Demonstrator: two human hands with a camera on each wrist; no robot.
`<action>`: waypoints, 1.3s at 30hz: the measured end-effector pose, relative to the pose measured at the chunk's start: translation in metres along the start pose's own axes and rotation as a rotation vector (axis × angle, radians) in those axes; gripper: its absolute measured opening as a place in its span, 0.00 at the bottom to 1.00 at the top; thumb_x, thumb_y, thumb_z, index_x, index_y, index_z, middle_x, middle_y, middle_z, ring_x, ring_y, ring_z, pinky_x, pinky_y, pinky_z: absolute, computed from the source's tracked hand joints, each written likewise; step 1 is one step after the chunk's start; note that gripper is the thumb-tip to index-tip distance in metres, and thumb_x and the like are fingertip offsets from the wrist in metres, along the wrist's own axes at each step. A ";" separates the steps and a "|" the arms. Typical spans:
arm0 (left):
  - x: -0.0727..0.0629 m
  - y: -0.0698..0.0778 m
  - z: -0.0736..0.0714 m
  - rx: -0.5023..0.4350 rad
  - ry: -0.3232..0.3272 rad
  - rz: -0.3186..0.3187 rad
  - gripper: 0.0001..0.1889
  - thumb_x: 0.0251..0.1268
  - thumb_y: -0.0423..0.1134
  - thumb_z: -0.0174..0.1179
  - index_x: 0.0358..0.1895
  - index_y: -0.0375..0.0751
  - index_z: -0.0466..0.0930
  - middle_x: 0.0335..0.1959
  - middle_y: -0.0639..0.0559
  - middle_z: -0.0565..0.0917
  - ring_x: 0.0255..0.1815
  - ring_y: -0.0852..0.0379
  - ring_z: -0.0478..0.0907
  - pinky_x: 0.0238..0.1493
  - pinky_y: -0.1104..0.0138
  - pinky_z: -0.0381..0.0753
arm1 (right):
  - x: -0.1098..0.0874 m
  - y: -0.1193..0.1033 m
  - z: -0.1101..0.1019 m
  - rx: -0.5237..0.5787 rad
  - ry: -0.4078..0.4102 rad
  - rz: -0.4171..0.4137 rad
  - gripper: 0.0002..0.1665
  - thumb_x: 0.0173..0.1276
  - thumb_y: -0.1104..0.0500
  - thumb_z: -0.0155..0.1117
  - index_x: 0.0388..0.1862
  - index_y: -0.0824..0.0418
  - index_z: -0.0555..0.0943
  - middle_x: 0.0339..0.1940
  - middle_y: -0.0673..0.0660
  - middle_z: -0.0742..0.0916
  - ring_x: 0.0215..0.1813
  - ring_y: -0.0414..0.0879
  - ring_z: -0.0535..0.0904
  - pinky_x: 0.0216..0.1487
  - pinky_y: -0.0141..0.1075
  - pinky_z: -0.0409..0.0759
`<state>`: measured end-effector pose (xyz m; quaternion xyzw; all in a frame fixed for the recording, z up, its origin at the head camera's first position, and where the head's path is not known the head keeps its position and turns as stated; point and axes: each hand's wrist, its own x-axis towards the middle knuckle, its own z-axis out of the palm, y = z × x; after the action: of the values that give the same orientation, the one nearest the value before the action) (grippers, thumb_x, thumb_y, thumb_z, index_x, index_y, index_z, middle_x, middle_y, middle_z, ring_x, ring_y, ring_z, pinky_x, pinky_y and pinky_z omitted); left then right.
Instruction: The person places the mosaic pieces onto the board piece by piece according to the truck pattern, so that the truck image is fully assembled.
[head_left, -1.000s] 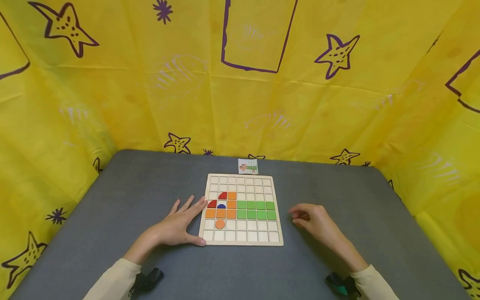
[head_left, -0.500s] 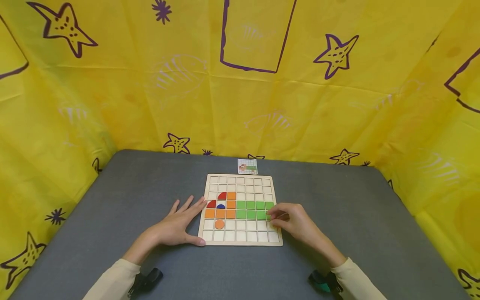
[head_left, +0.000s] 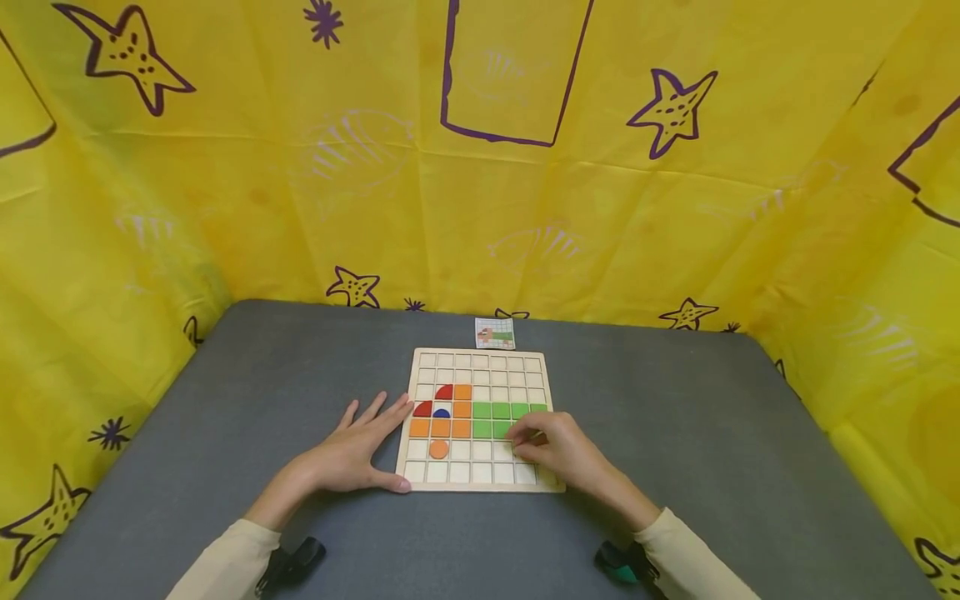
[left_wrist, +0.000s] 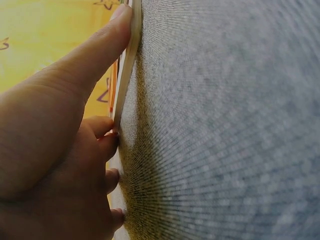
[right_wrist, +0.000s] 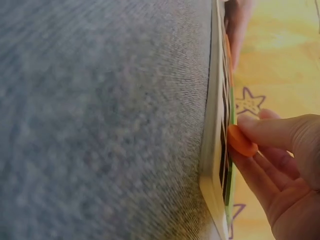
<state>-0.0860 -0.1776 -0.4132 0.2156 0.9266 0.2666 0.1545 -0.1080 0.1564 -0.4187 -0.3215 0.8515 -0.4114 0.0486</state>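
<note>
A wooden grid board [head_left: 487, 488] lies on the table, bearing orange squares [head_left: 462, 392], green squares [head_left: 482, 429], two red quarter-round pieces, a blue half-round piece [head_left: 442, 413] and an orange disc [head_left: 438, 450]. My left hand [head_left: 348, 454] is spread at the board's left side, thumb and index fingertip touching its edge. My right hand [head_left: 562, 446] is over the right part of the board, covering some green squares. In the right wrist view, its thumb and fingers pinch another orange disc [right_wrist: 243, 142] just above the board's surface.
A small picture card [head_left: 495, 334] with a coloured grid pattern lies behind the board. The grey table [head_left: 637, 367] meets a yellow cloth [head_left: 300, 208] printed with starfish and fish at its back and sides.
My right hand has moved left from beside the board to over its right part, carrying the disc. The left hand stays in place.
</note>
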 end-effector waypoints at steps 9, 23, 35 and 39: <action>0.002 -0.003 0.001 0.013 -0.002 -0.008 0.60 0.45 0.66 0.70 0.79 0.43 0.50 0.80 0.46 0.48 0.79 0.36 0.35 0.70 0.37 0.27 | 0.003 -0.001 0.000 -0.020 0.023 -0.017 0.09 0.60 0.70 0.70 0.39 0.62 0.86 0.37 0.52 0.88 0.40 0.39 0.84 0.43 0.33 0.83; 0.005 -0.003 0.000 0.011 0.000 0.002 0.60 0.46 0.67 0.70 0.79 0.43 0.50 0.80 0.46 0.48 0.79 0.36 0.35 0.70 0.37 0.27 | -0.003 0.000 -0.008 -0.009 0.029 -0.019 0.11 0.59 0.72 0.70 0.41 0.63 0.86 0.39 0.54 0.88 0.41 0.43 0.85 0.44 0.35 0.83; 0.001 -0.002 0.002 0.007 0.011 -0.011 0.60 0.45 0.66 0.71 0.78 0.42 0.51 0.80 0.46 0.49 0.79 0.36 0.36 0.71 0.38 0.26 | -0.001 -0.001 -0.005 0.050 -0.007 0.022 0.11 0.60 0.71 0.70 0.42 0.63 0.85 0.39 0.54 0.88 0.42 0.42 0.86 0.45 0.32 0.83; 0.001 -0.001 0.002 0.009 0.008 -0.003 0.60 0.45 0.66 0.71 0.78 0.42 0.51 0.80 0.45 0.49 0.79 0.35 0.36 0.70 0.37 0.27 | -0.003 0.000 -0.003 0.021 -0.004 0.007 0.10 0.60 0.71 0.70 0.40 0.61 0.86 0.38 0.52 0.88 0.42 0.42 0.85 0.47 0.33 0.83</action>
<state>-0.0862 -0.1775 -0.4156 0.2139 0.9286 0.2632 0.1503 -0.1067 0.1605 -0.4172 -0.3188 0.8480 -0.4197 0.0552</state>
